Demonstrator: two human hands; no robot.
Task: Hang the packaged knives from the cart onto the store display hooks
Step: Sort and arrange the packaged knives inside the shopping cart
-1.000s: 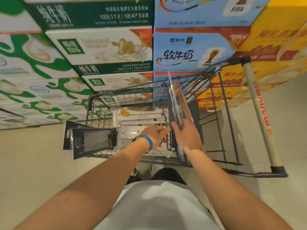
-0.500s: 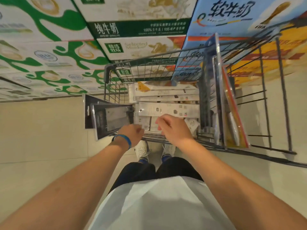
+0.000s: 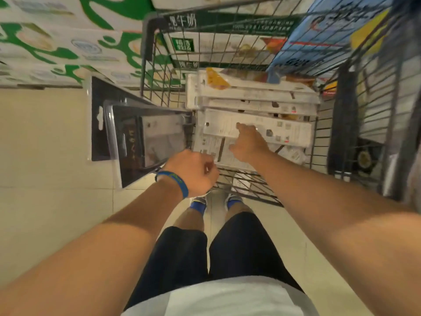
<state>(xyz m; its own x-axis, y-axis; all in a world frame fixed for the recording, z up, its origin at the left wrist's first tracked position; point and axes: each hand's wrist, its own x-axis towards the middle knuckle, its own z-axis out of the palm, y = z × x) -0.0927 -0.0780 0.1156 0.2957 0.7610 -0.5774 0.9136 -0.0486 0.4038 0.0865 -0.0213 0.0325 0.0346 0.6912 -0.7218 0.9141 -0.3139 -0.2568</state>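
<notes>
Inside the cart (image 3: 147, 37), the right hand (image 3: 248, 142) lays outstretched fingers on the top white knife pack (image 3: 287, 131). At the cart's near rim the left hand (image 3: 193, 172) is curled, but blur hides whether it holds anything.

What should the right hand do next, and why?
Probably curl the right hand round the top white pack and lift it: the hand is open, touching that pack, which lies over others in the cart.

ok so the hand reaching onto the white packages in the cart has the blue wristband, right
No, the head view shows the blue wristband on the left hand; the right hand reaching onto the white packages wears none.
</notes>
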